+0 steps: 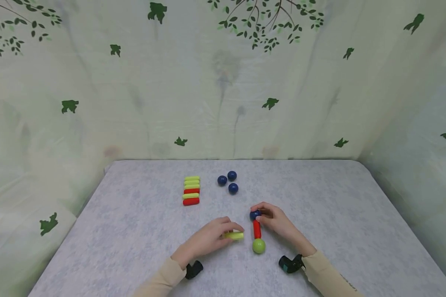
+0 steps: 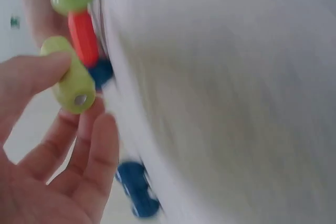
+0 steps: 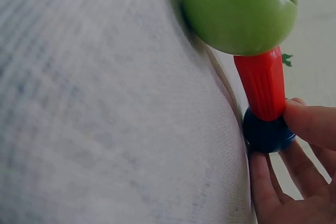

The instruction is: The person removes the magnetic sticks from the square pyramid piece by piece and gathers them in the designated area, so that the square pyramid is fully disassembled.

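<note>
My left hand [image 1: 214, 237] pinches a yellow-green rod [image 1: 235, 236] between thumb and fingers; a small metallic disc shows in the rod's end in the left wrist view. My right hand [image 1: 276, 222] grips a dark blue ball [image 1: 255, 215] with thumb and fingers around it. The ball touches the far end of a red rod [image 1: 257, 229]. At the red rod's near end sits a green ball [image 1: 259, 246], so the three form a line. In the right wrist view the green ball [image 3: 239, 14] shows a seam. The held yellow-green rod is apart from this line, to its left.
Toward the back, a stacked row of red and yellow-green rods [image 1: 191, 191] lies left of three loose dark blue balls [image 1: 233, 188]. All rest on a grey cloth-covered table [image 1: 342, 222]. A leaf-patterned curtain [image 1: 193, 90] hangs behind and at the sides.
</note>
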Available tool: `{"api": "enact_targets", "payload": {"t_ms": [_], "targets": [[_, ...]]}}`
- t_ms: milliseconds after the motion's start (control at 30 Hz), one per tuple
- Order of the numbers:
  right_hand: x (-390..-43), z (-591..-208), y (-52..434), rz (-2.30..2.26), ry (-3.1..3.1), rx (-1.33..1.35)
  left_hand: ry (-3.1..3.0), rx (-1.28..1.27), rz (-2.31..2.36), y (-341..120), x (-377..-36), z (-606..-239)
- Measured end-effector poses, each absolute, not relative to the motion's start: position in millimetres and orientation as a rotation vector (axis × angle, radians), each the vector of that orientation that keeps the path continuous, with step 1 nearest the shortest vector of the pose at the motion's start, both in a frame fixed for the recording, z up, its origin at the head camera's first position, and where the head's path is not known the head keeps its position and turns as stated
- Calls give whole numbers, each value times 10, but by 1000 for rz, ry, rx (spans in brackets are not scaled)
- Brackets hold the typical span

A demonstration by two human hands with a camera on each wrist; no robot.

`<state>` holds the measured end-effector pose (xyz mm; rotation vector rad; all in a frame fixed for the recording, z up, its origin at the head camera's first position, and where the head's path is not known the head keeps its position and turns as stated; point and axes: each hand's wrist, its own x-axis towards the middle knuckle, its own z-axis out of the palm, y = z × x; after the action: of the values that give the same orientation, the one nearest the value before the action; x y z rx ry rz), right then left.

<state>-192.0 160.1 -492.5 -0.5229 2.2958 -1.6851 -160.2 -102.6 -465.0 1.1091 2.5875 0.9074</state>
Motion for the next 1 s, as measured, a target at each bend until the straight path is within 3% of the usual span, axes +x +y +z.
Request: {"api": "enact_targets", "payload": {"t_ms": [433, 800, 1000], "targets": [[-1914, -4925, 1609, -1696, 2296, -502, 3072, 516, 922, -1805, -1999, -4693], [-1882, -4898, 1583, -1686, 2317, -500, 3146, 442, 854, -1821, -2087, -4684], [-1846, -4877, 1577, -1603, 2469, -433, 2931, 699, 1024, -1589, -1936, -4606]]}}
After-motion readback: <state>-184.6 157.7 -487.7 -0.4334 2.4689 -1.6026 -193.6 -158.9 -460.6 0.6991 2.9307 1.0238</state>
